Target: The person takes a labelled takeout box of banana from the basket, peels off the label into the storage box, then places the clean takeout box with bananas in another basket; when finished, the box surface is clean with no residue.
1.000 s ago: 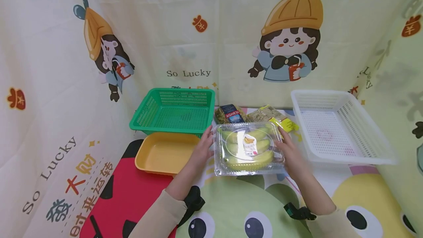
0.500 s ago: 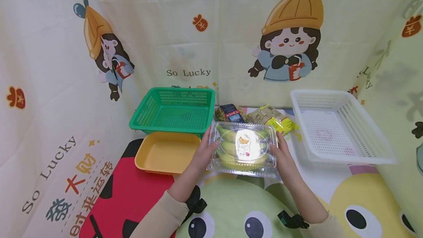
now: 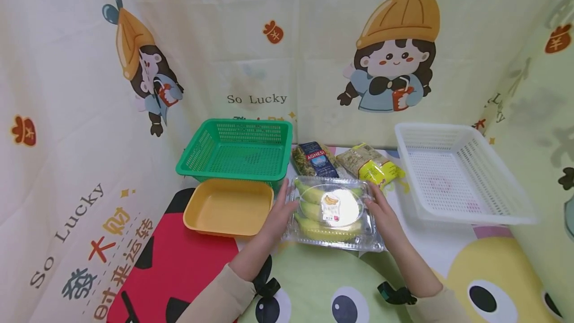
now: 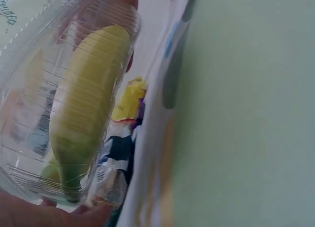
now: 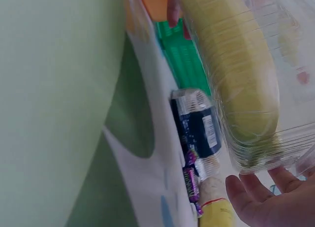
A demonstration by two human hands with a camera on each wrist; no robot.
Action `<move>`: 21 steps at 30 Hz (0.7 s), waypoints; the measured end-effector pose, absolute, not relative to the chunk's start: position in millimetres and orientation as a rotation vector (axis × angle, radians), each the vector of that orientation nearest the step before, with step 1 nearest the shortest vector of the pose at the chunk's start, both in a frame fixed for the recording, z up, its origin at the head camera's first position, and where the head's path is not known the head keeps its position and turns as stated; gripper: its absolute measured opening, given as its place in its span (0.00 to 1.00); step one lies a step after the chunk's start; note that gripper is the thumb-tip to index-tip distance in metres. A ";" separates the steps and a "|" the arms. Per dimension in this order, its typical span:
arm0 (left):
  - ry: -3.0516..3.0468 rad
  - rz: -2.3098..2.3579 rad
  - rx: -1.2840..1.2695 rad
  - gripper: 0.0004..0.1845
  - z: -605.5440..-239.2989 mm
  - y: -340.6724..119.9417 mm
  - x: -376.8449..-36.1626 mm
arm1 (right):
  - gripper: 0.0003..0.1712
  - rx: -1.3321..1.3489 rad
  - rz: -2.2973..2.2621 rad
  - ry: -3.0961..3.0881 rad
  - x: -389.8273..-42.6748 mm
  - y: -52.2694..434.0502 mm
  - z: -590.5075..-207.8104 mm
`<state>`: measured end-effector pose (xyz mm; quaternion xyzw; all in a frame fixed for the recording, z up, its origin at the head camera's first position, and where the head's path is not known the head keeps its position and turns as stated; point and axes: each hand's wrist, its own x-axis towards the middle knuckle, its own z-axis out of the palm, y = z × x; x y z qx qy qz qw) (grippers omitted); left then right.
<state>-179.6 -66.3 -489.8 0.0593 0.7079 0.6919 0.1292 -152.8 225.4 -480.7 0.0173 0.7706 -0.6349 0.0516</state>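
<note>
A clear plastic clamshell box of bananas (image 3: 309, 236) is held between both hands, its lid with a banana label facing up. The left hand (image 3: 279, 216) grips its left side, thumb over the lid's edge. On the opposite side, the right hand (image 3: 386, 218) grips in the same way. In the left wrist view a yellow banana (image 4: 88, 99) shows through the ribbed wall, with fingers under the end. The right wrist view shows a banana (image 5: 241, 74) too, and fingertips (image 5: 256, 187) at the box's lower end. The box is raised above the table.
Behind the box lie an AGNESI pasta bag (image 3: 316, 158) and a yellow-and-clear food bag (image 3: 369, 163). A small purple packet (image 5: 192, 185) shows beneath. A green basket (image 3: 188, 166) and a yellow tray (image 3: 228, 203) stand left, a white basket (image 3: 475, 213) right.
The box of bananas has shifted slightly left, then a little nearer to the person, in both hands. More of the pasta bag shows behind it now.
</note>
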 end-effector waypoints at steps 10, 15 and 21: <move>1.997 2.027 0.132 0.41 -512.2 -60.7 -182.7 | 0.35 0.183 -1.872 2.298 -161.2 227.2 -506.0; 1.973 2.022 0.166 0.42 -520.4 -61.7 -187.0 | 0.33 0.123 -1.861 2.350 -167.3 227.7 -516.3; 1.980 2.027 0.212 0.41 -526.6 -62.7 -191.8 | 0.33 0.042 -1.870 2.379 -172.3 228.5 -524.4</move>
